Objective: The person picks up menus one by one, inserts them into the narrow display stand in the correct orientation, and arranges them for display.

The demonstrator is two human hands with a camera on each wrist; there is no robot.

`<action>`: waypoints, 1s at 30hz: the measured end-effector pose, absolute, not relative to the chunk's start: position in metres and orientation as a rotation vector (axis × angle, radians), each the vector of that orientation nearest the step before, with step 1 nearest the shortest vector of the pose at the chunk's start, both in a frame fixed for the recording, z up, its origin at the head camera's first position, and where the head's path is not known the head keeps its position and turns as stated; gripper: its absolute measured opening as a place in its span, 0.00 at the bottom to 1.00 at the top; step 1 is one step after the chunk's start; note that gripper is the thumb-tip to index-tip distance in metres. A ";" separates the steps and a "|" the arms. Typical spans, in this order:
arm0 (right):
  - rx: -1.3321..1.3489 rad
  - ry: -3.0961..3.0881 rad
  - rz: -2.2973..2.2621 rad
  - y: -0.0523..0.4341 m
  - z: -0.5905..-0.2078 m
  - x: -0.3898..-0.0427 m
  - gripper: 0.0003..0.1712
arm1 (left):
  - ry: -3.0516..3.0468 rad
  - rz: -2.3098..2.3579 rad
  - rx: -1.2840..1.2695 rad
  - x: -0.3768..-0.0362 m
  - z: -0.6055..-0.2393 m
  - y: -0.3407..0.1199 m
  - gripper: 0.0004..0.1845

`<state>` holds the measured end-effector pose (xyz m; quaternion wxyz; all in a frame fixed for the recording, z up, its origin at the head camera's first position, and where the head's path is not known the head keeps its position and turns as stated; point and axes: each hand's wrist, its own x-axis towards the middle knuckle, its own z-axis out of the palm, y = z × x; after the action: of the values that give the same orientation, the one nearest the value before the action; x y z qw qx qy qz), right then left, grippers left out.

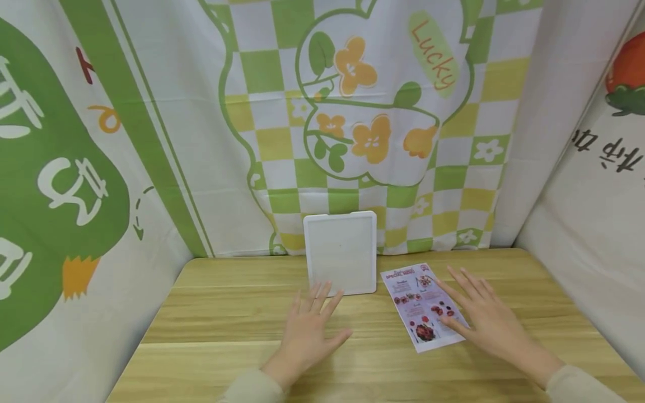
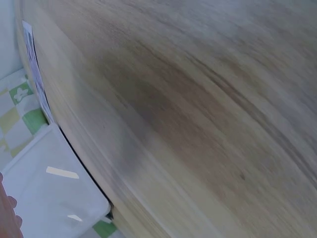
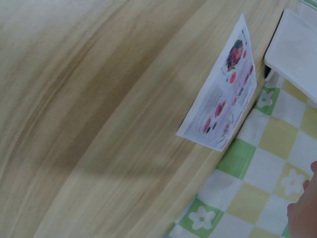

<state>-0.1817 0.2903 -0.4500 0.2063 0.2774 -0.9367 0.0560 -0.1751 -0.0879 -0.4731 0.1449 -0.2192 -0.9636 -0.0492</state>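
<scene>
With fingers spread and straight, my left hand [image 1: 308, 331] is over the wooden table, its fingertips overlapping the lower edge of a white rectangular framed board [image 1: 341, 254] in the head view. The board stands upright at the table's back, in front of the curtain. A printed menu sheet [image 1: 410, 308] with food pictures lies flat to its right. My right hand [image 1: 487, 320], also spread, overlaps the sheet's right side in the head view; the right wrist view shows the whole menu [image 3: 225, 91] uncovered. Neither hand holds anything.
The wooden table [image 1: 227, 330] has its back edge along a green, white and yellow checked curtain [image 1: 282, 145]. Printed fabric walls [image 1: 166, 112] close in the left and right sides.
</scene>
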 end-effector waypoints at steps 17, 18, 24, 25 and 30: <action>0.858 -2.605 0.246 0.318 -0.467 -0.182 0.45 | -2.845 -0.210 -0.784 -0.185 -0.486 -0.043 0.40; 0.858 -2.609 0.251 0.319 -0.468 -0.182 0.44 | -2.846 -0.211 -0.794 -0.186 -0.487 -0.041 0.40; 0.845 -2.638 0.301 0.326 -0.474 -0.185 0.39 | -2.819 -0.250 -0.852 -0.190 -0.490 -0.030 0.40; 0.842 -2.645 0.312 0.327 -0.475 -0.186 0.38 | -2.813 -0.256 -0.860 -0.191 -0.491 -0.028 0.40; 0.821 -2.678 0.361 0.330 -0.480 -0.190 0.37 | -2.818 -0.240 -0.872 -0.196 -0.494 -0.019 0.39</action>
<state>-0.1900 0.3298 -0.4802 0.1582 0.2872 -0.9362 0.1263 -0.1957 -0.0189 -0.4944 0.0906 -0.2934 -0.9482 -0.0809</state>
